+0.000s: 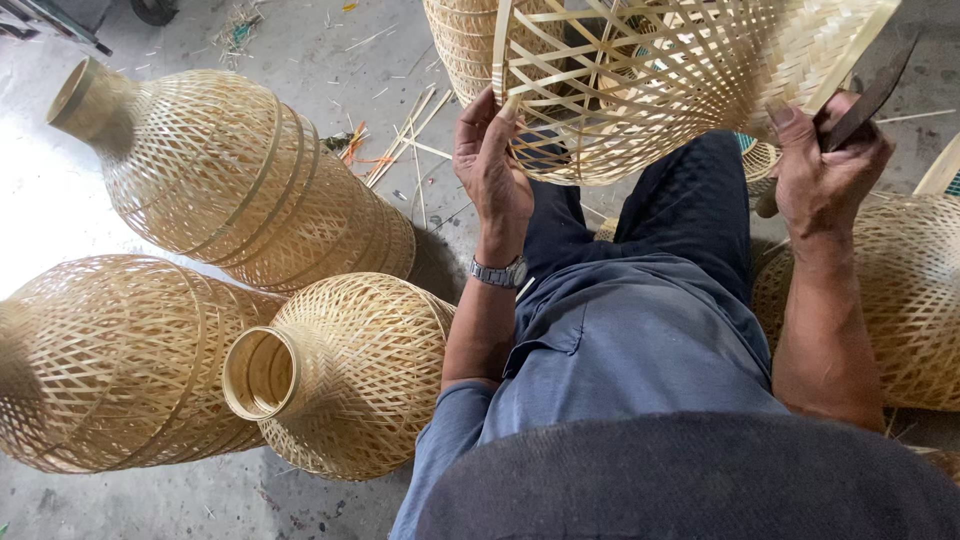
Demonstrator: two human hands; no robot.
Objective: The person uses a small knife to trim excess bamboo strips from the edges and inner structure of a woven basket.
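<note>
1. Floor (300,40): grey concrete, strewn with bamboo slivers (405,135) left of the held basket.
2. Held basket (640,80): open-weave bamboo, raised above the lap (690,200), mouth rim toward the body, top cut off by the frame edge.
3. Tall shade (230,175): bottle-shaped, lying on its side far left of the held basket, neck pointing up-left.
4. Wide shade (110,365): lying below the tall shade, touching it.
5. Small shade (345,375): lower left of the held basket, open neck facing left.
6. Right shade (900,300): below right of the held basket, partly hidden by the forearm.
7. Left hand (490,160): gripping the rim of the held basket, fingers curled over the edge; wristwatch (500,272) below.
8. Right hand (825,165): closed around a knife (870,90), thumb pressing the basket's right rim.
9. Hands well apart, one at each side of the rim.
</note>
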